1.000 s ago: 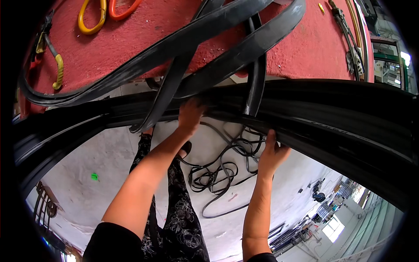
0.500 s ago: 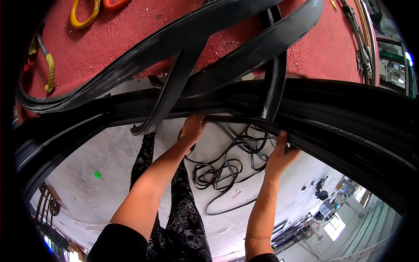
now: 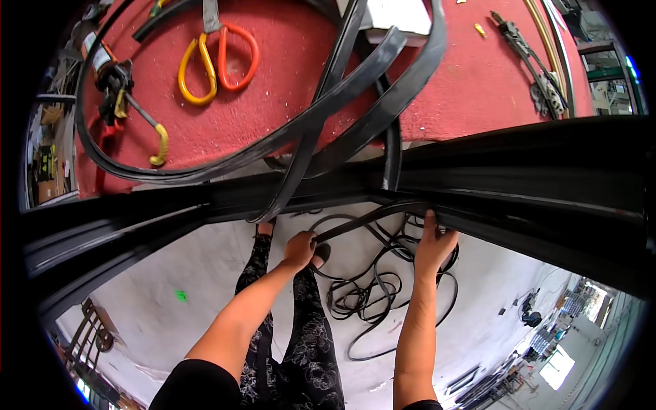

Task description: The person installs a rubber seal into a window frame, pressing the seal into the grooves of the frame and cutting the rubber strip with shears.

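Observation:
A long black frame [image 3: 547,178] of ribbed profile spans the view from left to right. My left hand [image 3: 301,250] is closed round a black rubber strip [image 3: 365,219], holding it below the frame over the floor. From there the strip arches up to the frame's near edge. At that edge my right hand [image 3: 434,247] grips the strip, its thumb pressed against it; the other fingers are partly hidden. Wider black rubber bands [image 3: 403,85] loop over the frame and the bench. Below my hands, more thin strip [image 3: 369,290] lies in loose tangled coils on the floor.
Beyond the frame is a red-covered bench [image 3: 471,96]. On it are scissors [image 3: 219,65] with yellow and red handles, a caulking gun [image 3: 113,78], a white box [image 3: 400,17] and a dark metal tool [image 3: 529,61]. A green scrap [image 3: 181,295] lies on the floor.
My left hand has drawn the strip down and away from the frame, so it now bows between my hands. My right hand stays at the frame's edge. The view has shifted, showing more of the bench.

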Available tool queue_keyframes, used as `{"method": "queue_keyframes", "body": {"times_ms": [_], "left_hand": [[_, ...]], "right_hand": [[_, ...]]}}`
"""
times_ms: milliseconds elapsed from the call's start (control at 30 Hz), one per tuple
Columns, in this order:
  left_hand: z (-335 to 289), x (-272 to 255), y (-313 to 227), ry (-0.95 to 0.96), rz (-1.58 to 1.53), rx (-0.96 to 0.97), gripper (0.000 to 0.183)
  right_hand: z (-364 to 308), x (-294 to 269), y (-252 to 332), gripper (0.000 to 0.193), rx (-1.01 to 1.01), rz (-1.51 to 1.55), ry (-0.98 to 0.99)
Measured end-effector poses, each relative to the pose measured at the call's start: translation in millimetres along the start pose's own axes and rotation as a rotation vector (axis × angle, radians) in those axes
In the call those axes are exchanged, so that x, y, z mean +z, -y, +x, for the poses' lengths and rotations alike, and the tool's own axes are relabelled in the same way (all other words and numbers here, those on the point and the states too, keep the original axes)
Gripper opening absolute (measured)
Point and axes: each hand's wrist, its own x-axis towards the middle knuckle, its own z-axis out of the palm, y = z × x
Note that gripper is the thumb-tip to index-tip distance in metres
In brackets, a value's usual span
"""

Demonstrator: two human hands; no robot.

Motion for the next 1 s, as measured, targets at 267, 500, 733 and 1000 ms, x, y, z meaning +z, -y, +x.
{"method": "queue_keyframes", "body": {"times_ms": [267, 500, 733, 1000], "left_hand": [[-34, -97, -41, -0.015, -0.104, 0.069, 0.031], [-99, -235, -72, -0.073, -0.467, 0.055, 0.026], [-134, -336, -97, -0.151, -0.625, 0.018, 0.023], [-146, -384, -100, -0.12, -0.916, -0.023, 0.025]], "right_hand": [[3, -3, 11, 0.034, 0.034, -0.109, -0.051], [-70, 13, 120, 0.032, 0.323, 0.025, 0.105], [-3, 63, 215, 0.03, 0.071, 0.107, 0.073], [126, 119, 205, 0.074, 0.273, -0.264, 0.108]]}}
